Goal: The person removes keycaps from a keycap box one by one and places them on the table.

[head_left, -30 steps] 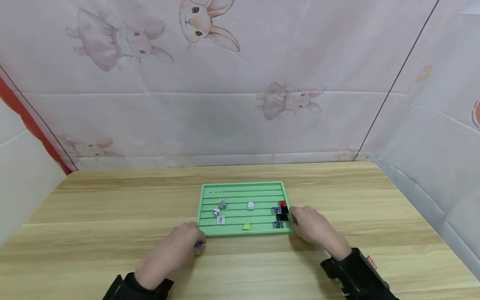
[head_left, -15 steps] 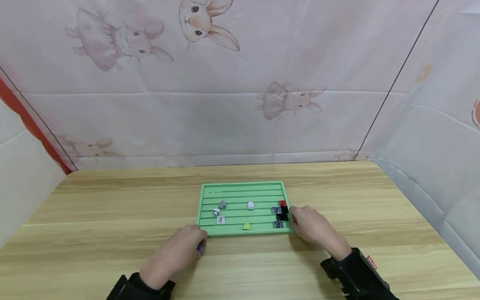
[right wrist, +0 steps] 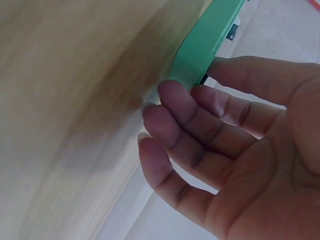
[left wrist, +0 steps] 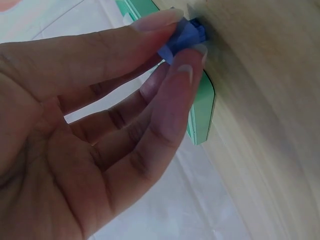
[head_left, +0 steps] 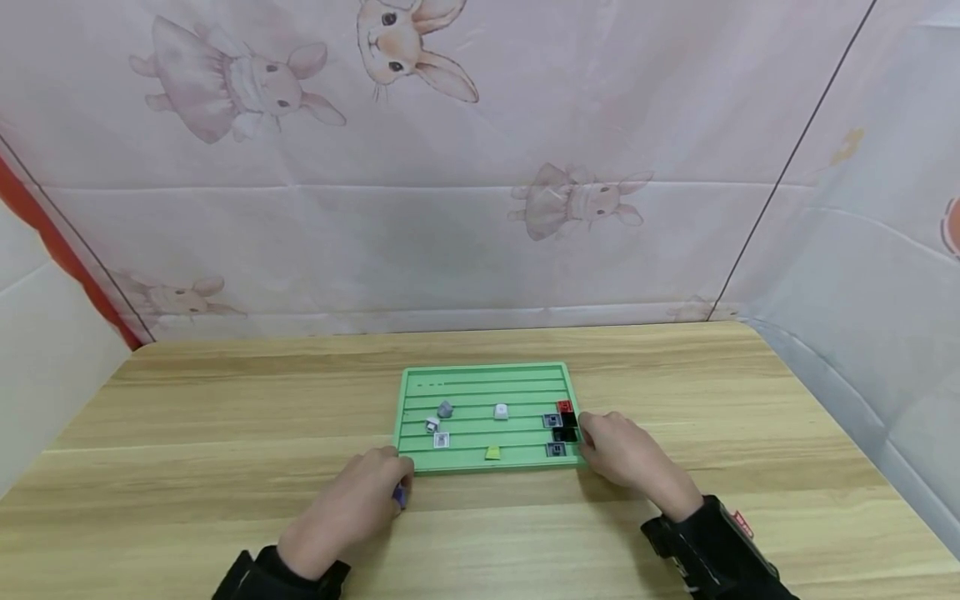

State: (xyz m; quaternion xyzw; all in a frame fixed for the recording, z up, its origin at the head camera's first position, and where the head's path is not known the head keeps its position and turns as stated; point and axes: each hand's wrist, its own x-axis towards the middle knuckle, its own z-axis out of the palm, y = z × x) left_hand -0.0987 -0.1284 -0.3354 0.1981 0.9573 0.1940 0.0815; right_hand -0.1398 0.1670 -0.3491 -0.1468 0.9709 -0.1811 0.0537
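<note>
pinching a small blue piece point(left wrist: 181, 39) between the thumb and the fingertips, your left hand point(head_left: 360, 496) leaves a gap only as wide as this piece, and the other fingers are bent beside it. the piece is just at the near left corner of the green tray point(head_left: 465, 455), on the outer side of its wall; whether it touches the wooden table point(head_left: 225, 433), you cannot tell from these views. your right hand point(head_left: 618, 446) has its fingers curled at the right edge of the same tray, holding the rim with the thumb on the inner side and the fingertips outside.

beyond your hands, the far edge of the tray is well apart from both of them, and behind it a strip of wood goes until the far edge of the table. the wood spreads wide to the left and to the right of the tray.

inside the tray you can count one greyish piece point(head_left: 446, 409), three whitish pieces point(head_left: 501, 412), one yellow-green piece point(head_left: 492, 452), one red piece point(head_left: 565, 407) and two dark grey square pieces point(head_left: 552, 421). the black pieces point(head_left: 567, 435) are at least two, but they merge together to the eye.

these black ones lie just beside your right fingertips, which cover a part of the rim; your left fingers hide the near left corner. two black cuffs point(head_left: 712, 550) are around your wrists. behind the table hangs a pale cloth point(head_left: 450, 250) with printed rabbits point(head_left: 585, 200).
</note>
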